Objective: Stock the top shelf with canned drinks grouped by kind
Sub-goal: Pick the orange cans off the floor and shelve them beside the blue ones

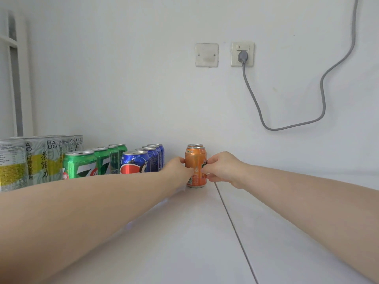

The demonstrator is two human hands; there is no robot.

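Note:
An orange can (195, 160) stands upright on the white shelf top (184, 232), with a second orange can (194, 145) right behind it. My left hand (178, 168) grips the front orange can from the left and my right hand (222, 168) grips it from the right. Left of them run rows of blue cans (135, 162), green cans (80, 163) and tall pale tea cans (30, 158), each kind in its own line toward the wall.
A dark seam (233, 228) runs down the shelf top from the orange can toward me. On the wall behind are a blank plate (206, 54) and a socket (242, 54) with a grey cable (320, 117) looping to the right.

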